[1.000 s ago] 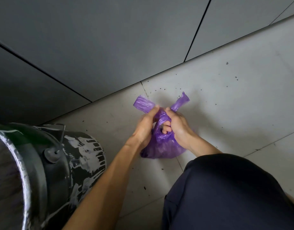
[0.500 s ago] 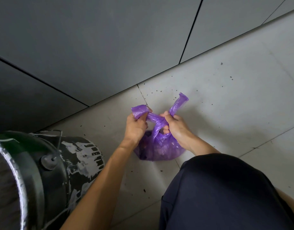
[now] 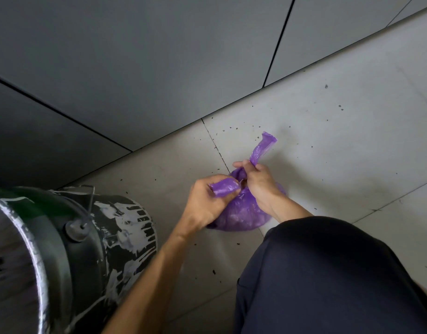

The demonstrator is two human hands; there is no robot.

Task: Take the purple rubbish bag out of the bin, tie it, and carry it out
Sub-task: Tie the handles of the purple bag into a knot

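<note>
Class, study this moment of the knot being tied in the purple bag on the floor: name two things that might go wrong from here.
1. The thin purple bag might tear as the left hand and right hand pull its two ends tight.
2. If the knot is left loose, the bag may spill more onto the already speckled floor when lifted.

Tiled floor [image 3: 340, 131]: purple bag [image 3: 241, 213], bin [image 3: 106, 237], specks.

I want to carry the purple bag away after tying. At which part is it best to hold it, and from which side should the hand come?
Probably at the gathered neck, where the two twisted tails meet above the purple bag. Come from above: the full body sits on the floor with the neck on top. The right hand and left hand each already hold a tail there, so a grip just under the knot should lift it.
</note>
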